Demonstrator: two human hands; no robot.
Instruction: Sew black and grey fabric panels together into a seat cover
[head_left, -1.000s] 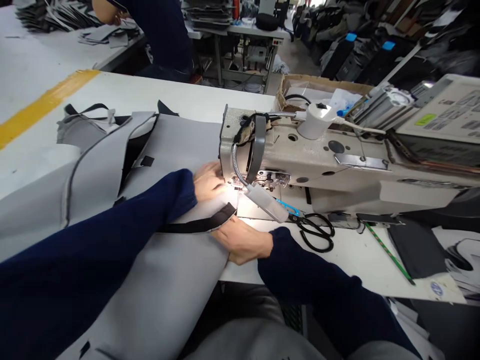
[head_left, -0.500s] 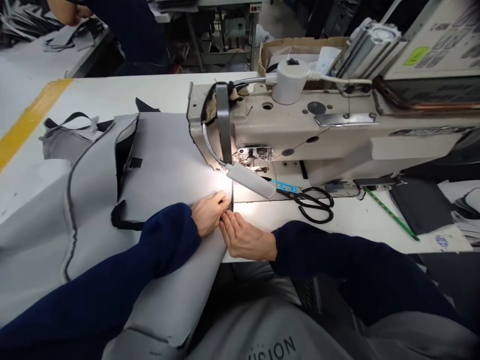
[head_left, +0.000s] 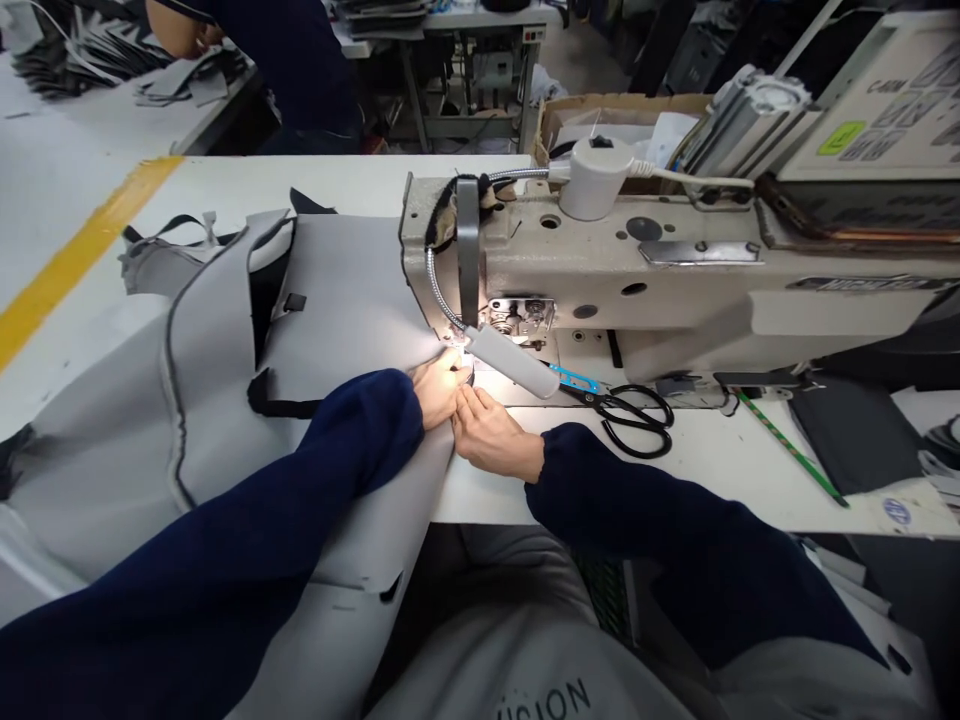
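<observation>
Evidently, work on the fabric (head_left: 345, 290) was part-way along. It lay across the worktop (head_left: 480, 495), its right edge running up to the needle end of the machine (head_left: 690, 310), its near part hanging over the front. The left hand (head_left: 437, 388) had its fingers bent down on that edge, seemingly pinching it; the right hand (head_left: 491, 432), touching the left, had its fingertips drawn together on the same edge, where a dark sliver (head_left: 471, 377) showed. How much each hand gripped was hidden.

As for what was done, a corded seam (head_left: 172, 400) ran down the left of the fabric and looked finished, and a small dark patch (head_left: 295, 302) sat on the upper panel. A black strip (head_left: 289, 408) edged a flap; whether it was sewn down could not be told. The edge in the hands seemed unfinished. Glare by the lamp (head_left: 514, 360) hid any stitches there. The scissors (head_left: 637, 420) lay to the right, untouched.
</observation>
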